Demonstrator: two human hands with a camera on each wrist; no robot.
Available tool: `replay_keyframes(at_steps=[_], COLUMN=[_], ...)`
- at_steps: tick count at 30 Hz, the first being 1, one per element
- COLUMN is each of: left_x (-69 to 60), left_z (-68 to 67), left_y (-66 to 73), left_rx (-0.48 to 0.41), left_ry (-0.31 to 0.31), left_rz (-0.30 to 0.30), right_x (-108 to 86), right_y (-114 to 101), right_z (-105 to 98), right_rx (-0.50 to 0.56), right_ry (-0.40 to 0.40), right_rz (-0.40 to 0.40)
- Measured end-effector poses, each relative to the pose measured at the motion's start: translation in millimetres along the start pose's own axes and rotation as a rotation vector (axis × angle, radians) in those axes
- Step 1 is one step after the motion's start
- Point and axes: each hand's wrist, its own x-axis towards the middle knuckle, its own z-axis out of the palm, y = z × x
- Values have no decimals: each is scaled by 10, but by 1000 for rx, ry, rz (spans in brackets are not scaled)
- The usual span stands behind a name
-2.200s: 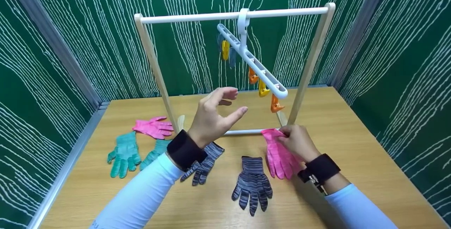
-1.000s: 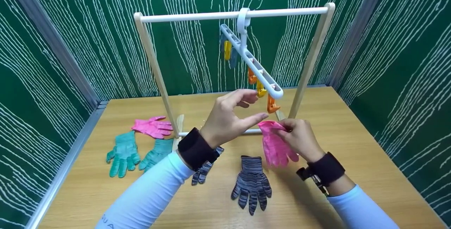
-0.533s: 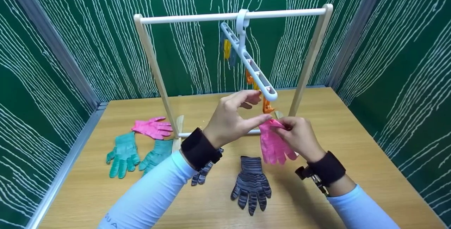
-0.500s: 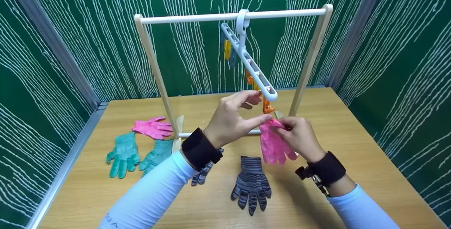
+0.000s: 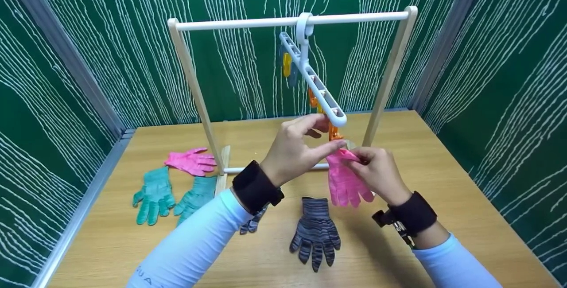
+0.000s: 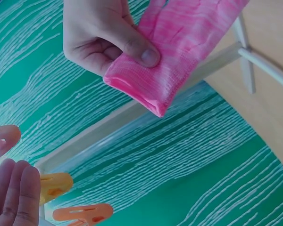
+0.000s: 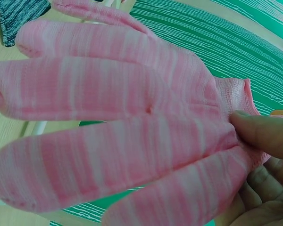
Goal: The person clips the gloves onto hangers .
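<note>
My right hand [image 5: 382,170] pinches a pink knit glove [image 5: 347,184] near its cuff, thumb on one side and fingers on the other. The glove hangs fingers down. In the left wrist view the pink cuff [image 6: 137,89] stands clear of the clothespins. My left hand [image 5: 294,148] is raised beside the end of the pale blue clip hanger [image 5: 320,88], thumb and fingers spread apart. Its fingers [image 6: 26,195] are near a yellow clothespin [image 6: 56,184] and an orange clothespin [image 6: 82,213]; whether they touch one is hard to tell.
The hanger hooks over the top bar of a wooden rack [image 5: 239,23]. On the table lie a dark striped glove [image 5: 315,230], another one partly behind my left wrist [image 5: 253,223], two green gloves [image 5: 155,195] and a pink glove [image 5: 192,161].
Both hands have come closer together under the hanger's near end. My right hand has lifted the pink glove off the table. The left hand has moved right, and the hanger has swung slightly left.
</note>
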Motion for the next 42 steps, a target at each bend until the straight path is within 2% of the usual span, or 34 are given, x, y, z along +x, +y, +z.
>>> replay_keyframes(at_steps=[8, 23, 29, 36, 42], left_x=[1, 6, 10, 25, 33], left_z=[-10, -19, -27, -42, -64], left_y=[-19, -25, -31, -42, -40], left_rx=[-1, -36, -55, -98, -110], left_ry=[7, 14, 18, -1, -20], left_rz=[21, 19, 0, -7, -27], right_x=[3, -9, -14, -8, -8], right_y=[-51, -154, -161, -198, -210], right_z=[-14, -44, -44, -64, -74], right_rx=[10, 66, 94, 198, 212], right_ry=[7, 17, 23, 8, -18], right_rz=[6, -5, -3, -4, -3])
